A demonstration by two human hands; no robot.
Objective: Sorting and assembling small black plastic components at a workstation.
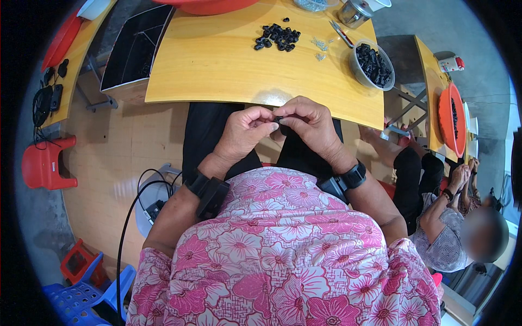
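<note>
My left hand (246, 132) and my right hand (308, 124) meet just below the near edge of a yellow wooden table (217, 60). Between their fingertips they pinch one small black plastic part (279, 120); most of it is hidden by my fingers. Further out on the table lies a loose pile of several similar black parts (277, 37), with a few small clear pieces (319, 45) beside it. A grey bowl (355, 68) at the table's right edge is full of more black parts. Both wrists carry black straps.
A metal can (352, 12) and a pen-like tool (341, 33) lie at the table's far right. An open dark box (133, 51) stands left of the table. Red stool (46, 163) and blue plastic stool (81, 301) sit on the floor at left. Another person (451, 228) sits at right by a second table with an orange tray (447, 117).
</note>
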